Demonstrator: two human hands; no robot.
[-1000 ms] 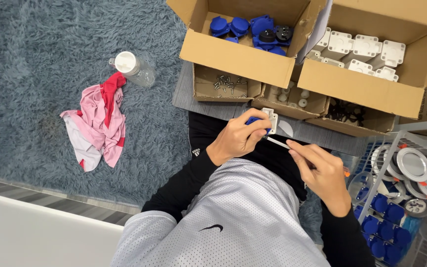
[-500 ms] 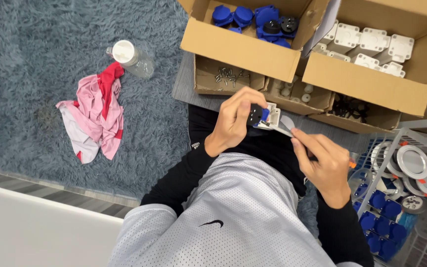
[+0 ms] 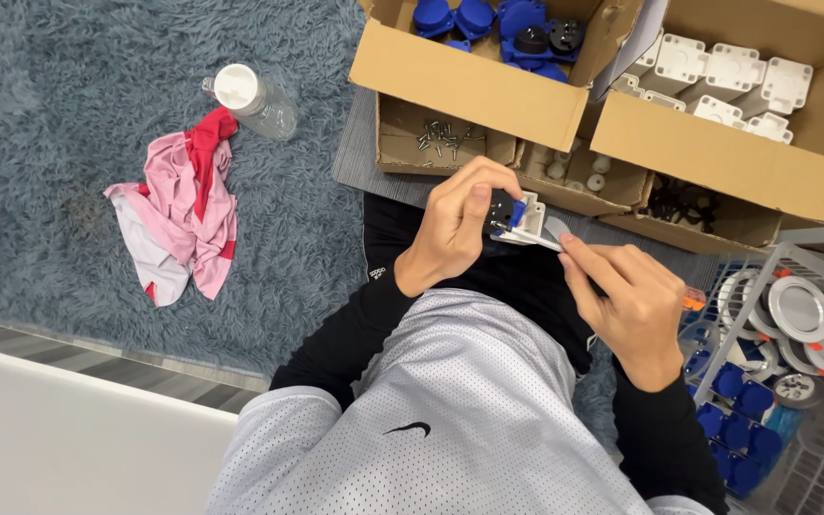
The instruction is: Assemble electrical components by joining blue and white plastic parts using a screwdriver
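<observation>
Left hand (image 3: 455, 224): grip closed around a small white plastic socket housing with blue-and-black insert (image 3: 512, 217), centre of frame, above the lap. Right hand (image 3: 627, 305): grip clamped on an orange-handled screwdriver (image 3: 622, 269), its metal tip touching the housing. Corrugated cardboard boxes (image 3: 474, 86) above; shaggy grey-blue rug (image 3: 69, 105) at left.

pink cloth (image 3: 183, 215), plastic bottle (image 3: 255, 97), grey rug (image 3: 59, 105)

A grey-blue shaggy rug (image 3: 69, 105) holds a pink, red and white cloth (image 3: 183, 210). Brown cardboard boxes (image 3: 488, 91) at the far side hold blue caps (image 3: 450, 14) and white blocks (image 3: 727, 76). The jersey (image 3: 431, 410) is grey mesh.
</observation>
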